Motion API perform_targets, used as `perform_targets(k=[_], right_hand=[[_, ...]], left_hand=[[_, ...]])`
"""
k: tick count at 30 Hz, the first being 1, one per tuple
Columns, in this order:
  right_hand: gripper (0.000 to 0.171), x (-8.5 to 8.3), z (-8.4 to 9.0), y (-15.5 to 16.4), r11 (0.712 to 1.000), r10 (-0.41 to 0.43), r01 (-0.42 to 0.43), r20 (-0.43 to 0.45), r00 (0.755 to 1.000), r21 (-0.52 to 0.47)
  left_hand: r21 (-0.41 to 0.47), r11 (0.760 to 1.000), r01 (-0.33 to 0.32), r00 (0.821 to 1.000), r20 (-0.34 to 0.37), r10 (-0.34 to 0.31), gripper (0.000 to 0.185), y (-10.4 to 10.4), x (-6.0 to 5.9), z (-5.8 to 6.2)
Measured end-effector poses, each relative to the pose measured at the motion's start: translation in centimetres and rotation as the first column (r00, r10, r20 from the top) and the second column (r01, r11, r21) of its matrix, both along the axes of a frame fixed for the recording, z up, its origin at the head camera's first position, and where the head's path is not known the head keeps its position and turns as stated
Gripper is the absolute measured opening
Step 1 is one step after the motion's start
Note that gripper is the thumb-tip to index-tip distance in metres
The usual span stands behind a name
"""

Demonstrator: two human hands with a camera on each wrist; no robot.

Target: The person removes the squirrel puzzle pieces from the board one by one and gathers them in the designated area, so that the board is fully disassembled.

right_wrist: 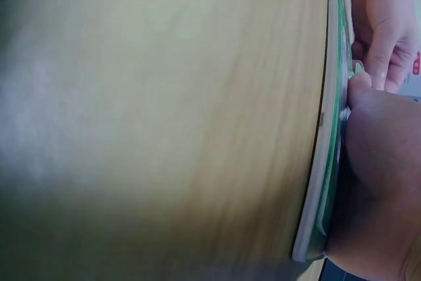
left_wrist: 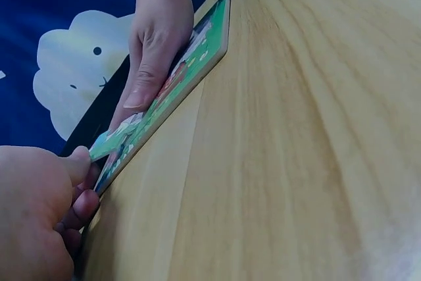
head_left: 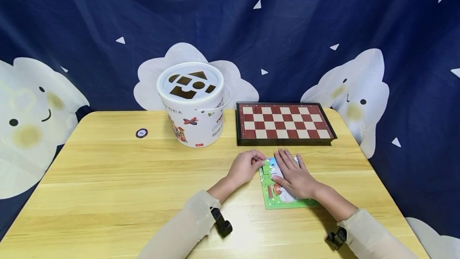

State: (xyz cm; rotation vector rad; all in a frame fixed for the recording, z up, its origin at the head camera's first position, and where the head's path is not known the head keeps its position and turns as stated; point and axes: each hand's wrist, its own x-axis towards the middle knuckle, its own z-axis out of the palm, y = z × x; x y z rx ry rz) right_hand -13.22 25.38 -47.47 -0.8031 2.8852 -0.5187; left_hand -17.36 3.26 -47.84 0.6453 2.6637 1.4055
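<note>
A jigsaw puzzle (head_left: 270, 201) with a green border and an animal picture lies flat on the wooden table. My left hand (head_left: 245, 168) is at its top left corner, thumb and fingers pinching a green puzzle piece (left_wrist: 113, 143). In the left wrist view that piece tilts up out of the board. Across the picture rests my right hand (head_left: 295, 177), palm down with fingers straight, hiding much of the upper right. The right thumb (left_wrist: 139, 97) lies close to the raised piece.
Behind the puzzle lies a red and white chessboard (head_left: 284, 123) in a black case. A white bucket (head_left: 194, 125) with shaped holes in its lid stands left of it. Farther left is a small round chip (head_left: 141, 133). A dark blue curtain (head_left: 230, 19) hangs behind the table.
</note>
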Motion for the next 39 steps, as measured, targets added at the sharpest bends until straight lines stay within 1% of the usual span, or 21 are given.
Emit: perform_targets(k=[3,7,12,15,18,22,25,29,34,37,39], right_hand=[[0.075,-0.1,-0.2,0.1,1.000,-0.006,0.006,0.019,1.000,0.020],[0.077,-0.4,-0.4,0.3,0.998,-0.018,0.015,0.058,0.998,0.057],[0.077,-0.5,-0.6,0.3,0.997,-0.023,0.018,0.074,0.997,0.069],[0.077,-0.5,-0.7,0.3,0.998,-0.022,0.018,0.077,0.997,0.062],[0.077,-0.4,-0.7,0.4,0.999,-0.018,0.015,0.068,0.998,0.046],[0.077,-0.4,-0.9,0.5,1.000,-0.005,0.005,0.037,0.999,0.015],[0.076,-0.3,-0.9,0.4,1.000,0.001,-0.001,0.015,1.000,0.001],[0.075,0.0,-0.5,0.2,1.000,0.009,-0.009,-0.006,1.000,-0.023],[0.074,0.2,-0.1,0.1,0.999,0.015,-0.016,-0.023,1.000,-0.050],[0.075,0.1,-0.2,0.1,1.000,0.010,-0.010,-0.009,1.000,-0.025],[0.075,0.0,-0.4,0.2,1.000,0.005,-0.005,0.004,1.000,-0.006]], left_hand=[[0.024,1.000,-0.002,1.000,0.003,0.002,0.007,0.0,-0.1,0.0],[0.080,0.996,-0.027,0.999,0.039,0.024,0.008,0.0,-0.2,0.1],[0.155,0.986,-0.054,0.996,0.080,0.042,0.009,-0.6,-0.5,0.3],[0.190,0.980,-0.055,0.995,0.096,0.038,0.009,-1.1,-0.6,0.7],[0.213,0.976,-0.051,0.993,0.112,0.027,0.010,-1.8,-0.6,1.5],[0.215,0.976,-0.044,0.992,0.122,0.017,0.011,-3.1,-0.6,2.3],[0.216,0.976,-0.037,0.991,0.130,0.009,0.011,-4.3,-0.6,2.6],[0.213,0.976,-0.036,0.988,0.157,0.002,0.011,-6.2,-0.6,2.7],[0.194,0.980,-0.041,0.979,0.203,0.001,0.010,-8.5,-0.3,2.8],[0.185,0.982,-0.042,0.976,0.217,0.001,0.010,-9.8,-0.2,3.0],[0.179,0.983,-0.034,0.977,0.211,-0.005,0.010,-10.8,-0.1,3.0]])
